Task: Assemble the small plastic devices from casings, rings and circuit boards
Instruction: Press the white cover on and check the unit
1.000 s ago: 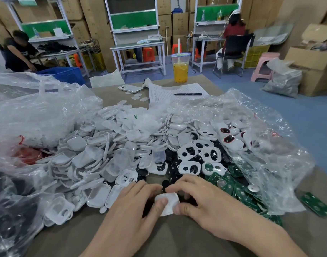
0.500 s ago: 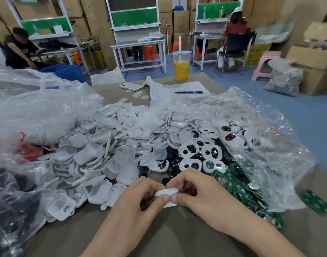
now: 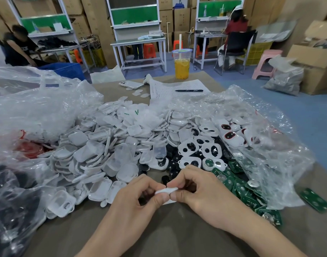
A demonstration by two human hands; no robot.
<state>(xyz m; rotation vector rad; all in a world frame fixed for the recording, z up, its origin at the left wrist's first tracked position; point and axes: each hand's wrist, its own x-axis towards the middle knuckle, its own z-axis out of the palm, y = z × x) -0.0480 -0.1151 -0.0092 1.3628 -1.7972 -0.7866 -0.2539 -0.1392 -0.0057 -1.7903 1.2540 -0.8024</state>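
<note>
Bare worktop [image 3: 177, 229] near the body lies open; beyond, the casing heap [image 3: 107, 141], circuit boards [image 3: 238, 190] and crumpled plastic bags [image 3: 270, 145] block passage.

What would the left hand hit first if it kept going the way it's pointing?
The left hand pinches the white casing together with the right hand, so it would probably meet the right fingertips first. Beyond lie black parts; depth is unclear.
</note>
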